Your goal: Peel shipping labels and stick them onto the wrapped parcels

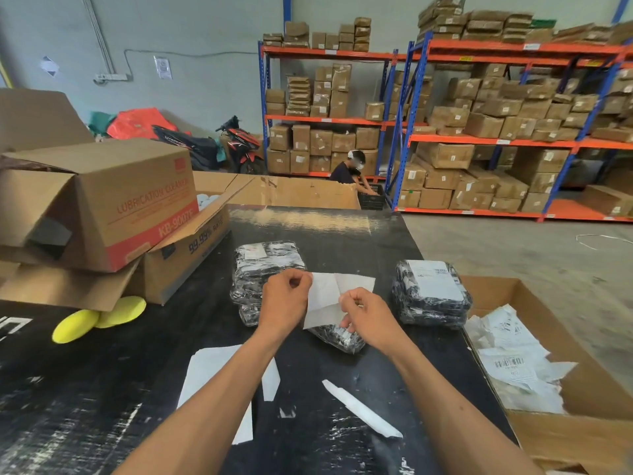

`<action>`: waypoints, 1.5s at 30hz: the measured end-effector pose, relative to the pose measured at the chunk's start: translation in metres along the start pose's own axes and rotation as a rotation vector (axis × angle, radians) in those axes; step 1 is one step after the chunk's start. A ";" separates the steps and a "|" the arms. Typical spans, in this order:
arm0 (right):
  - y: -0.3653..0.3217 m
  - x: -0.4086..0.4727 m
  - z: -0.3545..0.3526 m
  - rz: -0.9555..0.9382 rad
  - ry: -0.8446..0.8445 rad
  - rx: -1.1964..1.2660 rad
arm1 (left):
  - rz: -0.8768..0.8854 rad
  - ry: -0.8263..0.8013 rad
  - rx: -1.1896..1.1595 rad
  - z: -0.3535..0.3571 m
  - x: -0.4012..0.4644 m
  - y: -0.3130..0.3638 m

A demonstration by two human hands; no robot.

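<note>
A white shipping label sheet (334,296) is held up above the black table (120,389) between both hands. My left hand (286,299) pinches its upper left corner. My right hand (368,315) pinches its lower middle edge, where a flap is folded away from the sheet. Below the sheet lies a small wrapped parcel (339,337), partly hidden. A stack of wrapped parcels (263,269) sits behind my left hand. To the right stands another wrapped stack (430,296) with a printed label on top.
White paper sheets (212,375) and a torn strip (359,407) lie on the near table. A cardboard box (582,426) of label scraps stands at the right. Open cartons (113,204) and yellow pads (99,318) crowd the left. A person crouches by shelves far behind.
</note>
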State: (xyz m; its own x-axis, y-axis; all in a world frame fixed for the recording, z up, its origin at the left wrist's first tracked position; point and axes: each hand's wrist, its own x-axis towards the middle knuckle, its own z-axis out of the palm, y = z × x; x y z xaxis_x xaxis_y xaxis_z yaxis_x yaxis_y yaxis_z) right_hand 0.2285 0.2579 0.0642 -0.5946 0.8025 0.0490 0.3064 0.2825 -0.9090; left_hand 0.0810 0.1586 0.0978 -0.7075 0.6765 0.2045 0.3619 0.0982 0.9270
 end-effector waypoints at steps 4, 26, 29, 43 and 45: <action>0.005 -0.005 -0.004 0.006 0.030 -0.067 | -0.050 0.032 -0.035 -0.004 0.004 0.001; 0.049 -0.014 -0.029 0.118 0.036 -0.364 | -0.136 0.325 -0.083 -0.051 0.035 0.020; 0.055 -0.015 -0.033 0.150 0.023 -0.440 | -0.175 0.381 -0.165 -0.060 0.039 0.019; 0.047 -0.028 0.016 0.177 -0.380 -0.348 | 0.095 0.402 -0.094 -0.024 0.021 0.043; 0.043 -0.024 0.021 0.179 -0.312 -0.228 | 0.178 0.357 -0.009 -0.012 0.012 0.037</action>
State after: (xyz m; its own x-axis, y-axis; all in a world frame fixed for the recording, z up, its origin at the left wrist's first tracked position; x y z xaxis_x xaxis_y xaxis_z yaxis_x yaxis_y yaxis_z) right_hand 0.2403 0.2402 0.0153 -0.7029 0.6617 -0.2609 0.5611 0.2905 -0.7751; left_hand 0.0792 0.1617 0.1385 -0.8011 0.3862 0.4573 0.4940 -0.0049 0.8695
